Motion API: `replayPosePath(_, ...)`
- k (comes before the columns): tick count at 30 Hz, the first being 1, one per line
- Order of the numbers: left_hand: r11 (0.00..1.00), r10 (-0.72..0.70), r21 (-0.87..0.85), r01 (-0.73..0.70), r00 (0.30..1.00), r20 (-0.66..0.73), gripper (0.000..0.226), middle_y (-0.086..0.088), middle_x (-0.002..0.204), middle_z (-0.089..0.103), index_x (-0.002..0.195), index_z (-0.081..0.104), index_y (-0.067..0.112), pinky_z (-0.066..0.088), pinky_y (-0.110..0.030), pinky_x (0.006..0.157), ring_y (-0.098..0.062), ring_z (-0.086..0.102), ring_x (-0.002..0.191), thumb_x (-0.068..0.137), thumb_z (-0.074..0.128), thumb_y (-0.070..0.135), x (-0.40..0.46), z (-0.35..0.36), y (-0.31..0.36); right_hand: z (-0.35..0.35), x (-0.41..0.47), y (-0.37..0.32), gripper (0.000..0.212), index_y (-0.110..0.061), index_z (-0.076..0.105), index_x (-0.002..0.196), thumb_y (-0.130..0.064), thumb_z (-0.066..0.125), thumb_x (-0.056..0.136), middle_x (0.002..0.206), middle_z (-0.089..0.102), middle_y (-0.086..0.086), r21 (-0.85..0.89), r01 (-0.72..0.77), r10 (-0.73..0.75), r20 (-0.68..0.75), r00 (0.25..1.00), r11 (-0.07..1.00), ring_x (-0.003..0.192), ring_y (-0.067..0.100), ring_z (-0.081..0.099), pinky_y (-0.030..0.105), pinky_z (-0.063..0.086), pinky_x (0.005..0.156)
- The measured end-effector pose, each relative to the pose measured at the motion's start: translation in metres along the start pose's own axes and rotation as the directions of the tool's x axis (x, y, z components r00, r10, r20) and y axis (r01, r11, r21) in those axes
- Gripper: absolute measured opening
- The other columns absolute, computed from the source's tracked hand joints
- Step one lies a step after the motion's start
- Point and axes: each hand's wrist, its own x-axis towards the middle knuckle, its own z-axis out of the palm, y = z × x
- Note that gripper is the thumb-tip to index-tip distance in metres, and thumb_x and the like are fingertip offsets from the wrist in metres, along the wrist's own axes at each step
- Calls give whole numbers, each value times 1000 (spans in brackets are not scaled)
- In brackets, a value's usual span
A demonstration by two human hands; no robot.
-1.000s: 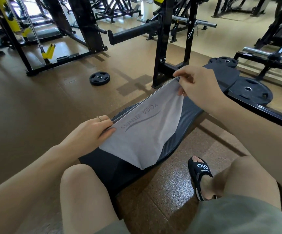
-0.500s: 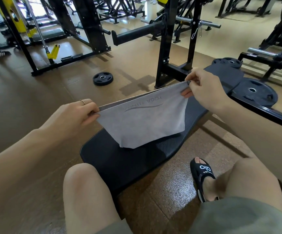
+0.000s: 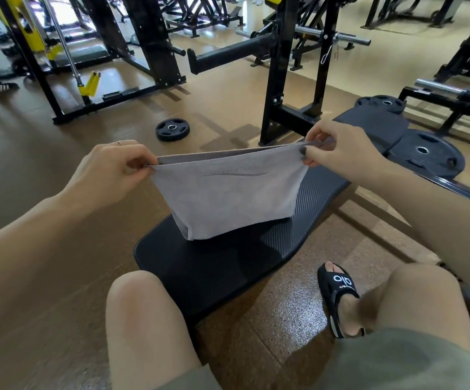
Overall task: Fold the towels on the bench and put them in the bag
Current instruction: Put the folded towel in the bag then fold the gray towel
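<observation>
The towel (image 3: 228, 198) print is too faint to read. My left hand (image 3: 110, 175) and right hand (image 3: 341, 156) pinch its top corners, lower edge touching the desk (image 3: 217, 266).

Count: 1 grey towel (image 3: 228, 198), folded double, pinched at its top corners by 2 hands, left hand (image 3: 110, 173) and right hand (image 3: 341, 153), 1 ring (image 3: 119, 142) on the left one. 1 black bench pad (image 3: 214, 266) under it, 2 bare knees in front, 1 black sandal (image 3: 338, 294) on the only foot in view. Weight plates on the floor: 1 small plate (image 3: 172, 130) by the rack, 1 large plate (image 3: 425, 153) at right, and 1 more plate (image 3: 387, 103) behind it, so 3; bare steel bars: 2.
</observation>
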Motion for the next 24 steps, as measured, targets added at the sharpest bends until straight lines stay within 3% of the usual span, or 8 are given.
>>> replayPosePath(4, 991, -96, -91, 94, 995, -13, 23, 10, 86, 70, 90, 73, 30, 52, -25, 78, -11, 65, 83, 89, 73, 7, 3, -3, 4, 0, 3, -1, 8, -9, 68, 97, -10, 61, 99, 81, 74, 6, 61, 10, -11, 7, 1000, 998, 69, 8, 75, 30, 63, 75)
replayPosePath(6, 987, -134, -97, 130, 990, -33, 25, 10, 84, 70, 89, 70, 33, 51, -22, 75, -9, 66, 82, 88, 74, 9, 6, -7, 5, -2, 5, -5, 8, -7, 68, 95, -8, 61, 99, 80, 73, 9, 67, 26, -24, -29, 999, 997, 66, 7, 74, 25, 62, 70)
replayPosePath(10, 978, -201, -79, 191, 970, -138, 18, 12, 84, 69, 92, 65, 30, 54, -31, 80, -14, 67, 82, 88, 73, 14, 9, -11, 3, -4, 9, -10, 9, -1, 66, 97, -5, 58, 100, 75, 71, 9, 97, 94, -76, -173, 982, 991, 64, 8, 73, 19, 59, 65)
replayPosePath(13, 972, -230, 30, 233, 971, -67, 19, 17, 85, 67, 95, 62, 35, 56, -40, 77, -12, 64, 81, 90, 70, 18, 4, -1, 3, 6, 7, -7, 11, -4, 64, 92, -5, 56, 101, 71, 71, 7, -4, 95, -95, -106, 990, 995, 61, 6, 72, 27, 62, 67)
replayPosePath(18, 972, -229, 50, 230, 973, -35, 20, 16, 85, 68, 94, 71, 39, 58, -42, 76, -9, 63, 80, 91, 70, 19, 7, 3, 0, 7, 9, -1, 11, -3, 63, 91, -5, 57, 101, 68, 72, 8, 14, 44, -44, -56, 998, 999, 59, 9, 72, 32, 62, 68)
replayPosePath(20, 976, -209, 46, 213, 974, -87, 20, 12, 87, 69, 97, 73, 35, 58, -42, 78, -11, 64, 81, 91, 69, 17, 10, -3, 2, 3, 11, -4, 10, -3, 63, 93, -5, 57, 101, 71, 72, 7, 22, 66, -65, -64, 996, 998, 60, 7, 72, 29, 62, 69)
replayPosePath(23, 979, -199, 5, 205, 953, -228, 18, 8, 90, 71, 100, 75, 27, 55, -37, 81, -14, 65, 85, 91, 67, 13, 13, -8, 2, 2, 15, -6, 10, -1, 63, 96, -4, 55, 102, 74, 71, 7, 70, 120, -103, -208, 973, 990, 64, 7, 72, 23, 61, 67)
replayPosePath(24, 975, -210, 32, 221, 955, -209, 18, 8, 90, 71, 98, 74, 29, 56, -38, 80, -15, 65, 86, 91, 67, 13, 12, -3, 0, 6, 15, -5, 10, -2, 62, 95, -4, 55, 101, 74, 71, 7, 45, 111, -102, -172, 980, 993, 63, 7, 72, 26, 62, 67)
